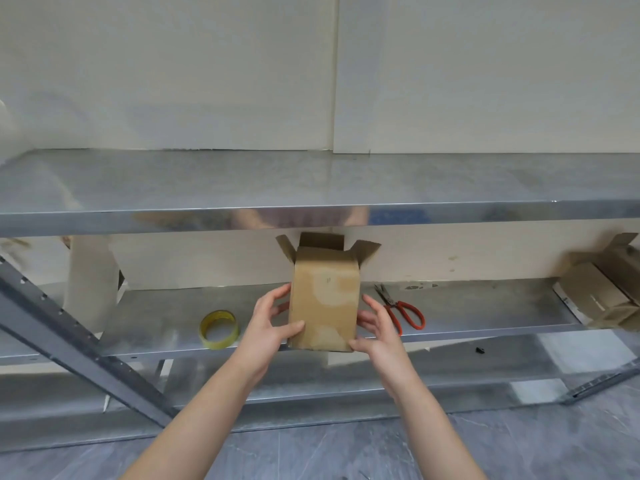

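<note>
box: i see the cardboard box (323, 303) upright in the centre of the frame, top flaps open, its base at the front edge of the middle shelf (485, 310).
left hand: the left hand (268, 323) grips the box's left side, thumb across the front face.
right hand: the right hand (377, 330) holds the lower right corner, fingers along the right side.
left of box: a yellowish tape roll (219, 329) sits on the same shelf.
right of box: i see red-handled scissors (403, 308) just beyond the right hand, and folded cardboard (602, 292) at the far right edge.

No readable text; cardboard box (323, 303) mark illegible.
</note>
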The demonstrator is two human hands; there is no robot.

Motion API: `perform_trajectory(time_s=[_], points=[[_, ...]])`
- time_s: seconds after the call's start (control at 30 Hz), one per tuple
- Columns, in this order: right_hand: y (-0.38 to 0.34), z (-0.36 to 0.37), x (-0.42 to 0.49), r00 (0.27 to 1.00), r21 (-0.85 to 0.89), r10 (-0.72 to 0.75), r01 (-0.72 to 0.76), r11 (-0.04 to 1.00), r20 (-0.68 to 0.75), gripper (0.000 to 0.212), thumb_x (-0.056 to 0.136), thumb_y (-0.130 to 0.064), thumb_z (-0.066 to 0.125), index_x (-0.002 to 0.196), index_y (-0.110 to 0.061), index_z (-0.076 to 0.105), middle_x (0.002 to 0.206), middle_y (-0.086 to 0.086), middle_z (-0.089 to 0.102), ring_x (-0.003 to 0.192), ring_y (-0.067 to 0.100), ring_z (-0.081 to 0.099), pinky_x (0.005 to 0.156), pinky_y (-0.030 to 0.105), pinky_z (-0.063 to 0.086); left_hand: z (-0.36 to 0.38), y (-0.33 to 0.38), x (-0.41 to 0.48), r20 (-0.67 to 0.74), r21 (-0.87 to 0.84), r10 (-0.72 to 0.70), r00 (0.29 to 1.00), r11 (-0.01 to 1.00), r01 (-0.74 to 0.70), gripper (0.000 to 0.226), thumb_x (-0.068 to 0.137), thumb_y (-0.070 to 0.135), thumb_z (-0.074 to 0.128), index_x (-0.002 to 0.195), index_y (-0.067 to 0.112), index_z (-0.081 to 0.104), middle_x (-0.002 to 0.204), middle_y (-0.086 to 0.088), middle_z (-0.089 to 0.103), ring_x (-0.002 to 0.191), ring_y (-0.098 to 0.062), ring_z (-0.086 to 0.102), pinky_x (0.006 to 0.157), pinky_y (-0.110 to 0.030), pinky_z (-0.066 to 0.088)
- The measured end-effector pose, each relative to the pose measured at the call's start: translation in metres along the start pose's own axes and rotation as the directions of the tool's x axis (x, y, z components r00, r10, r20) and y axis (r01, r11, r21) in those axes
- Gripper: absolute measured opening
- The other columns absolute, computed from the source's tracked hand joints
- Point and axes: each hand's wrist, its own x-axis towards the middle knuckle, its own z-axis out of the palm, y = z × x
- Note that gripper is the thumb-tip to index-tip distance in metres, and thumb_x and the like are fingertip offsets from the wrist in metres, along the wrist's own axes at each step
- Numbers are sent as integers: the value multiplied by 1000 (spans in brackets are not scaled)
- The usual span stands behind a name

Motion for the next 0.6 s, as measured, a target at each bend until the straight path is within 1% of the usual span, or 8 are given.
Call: perform_trajectory(time_s=[0.1,0.17,0.23,0.33,0.4,0.47,0.53,0.6], points=[[8,-2,5,999,-109,-32,32,994,4,80,82,3,70,138,-45,39,134,-9,49,121,4,51,87,18,52,5,-4,1,17,11,-20,1000,1000,20,56,83,3,71,120,37,47,130,14,52,127,-9,46,79,-17,47],[15,-1,9,997,-143,-73,71,987,-11,76,83,-2,72,131,-52,40,134,-15,47,121,1,50,90,18,50,8,-6,0,-6,16,-39,999,999,39,57,79,17,77,123,33,44,129,13,52,124,-9,47,82,-19,46],[22,-1,13,996,-170,-86,81,982,-25,76,83,-4,73,119,-62,40,129,-25,49,118,-3,50,92,16,49,10,-8,1,-18,41,-70,997,997,70,69,77,31,78,134,32,38,132,13,50,123,-8,47,92,-25,47],[34,-1,20,997,-226,-67,55,973,-47,79,82,-4,74,109,-69,36,122,-33,49,119,-1,50,91,10,45,11,-18,5,-7,98,-97,995,990,97,65,81,33,75,134,36,38,134,15,47,123,-6,45,104,-33,39],[44,0,26,997,-290,-29,8,957,-67,73,83,-7,74,109,-61,33,124,-28,49,123,7,51,100,22,44,10,-28,7,0,108,-119,993,987,118,62,82,29,75,132,39,39,133,18,48,121,-4,45,104,-33,38],[54,3,31,997,-352,12,-36,935,-71,72,83,-9,74,120,-49,27,129,-18,48,129,17,49,105,29,41,9,-40,10,11,95,-165,986,982,163,64,83,25,74,134,38,39,135,18,48,122,-3,46,105,-33,37],[65,6,36,997,-351,56,-70,934,-51,78,83,-9,74,134,-40,24,136,-12,49,132,17,47,105,27,41,9,-52,11,44,73,-193,980,979,189,62,84,22,73,131,44,39,134,22,49,119,2,47,105,-30,37],[77,8,38,995,-310,96,-99,946,-24,86,80,-12,78,140,-35,20,131,-14,49,130,13,47,102,21,44,10,-65,10,64,66,-210,976,976,206,60,86,19,72,129,46,40,133,23,49,123,2,46,109,-32,35]])
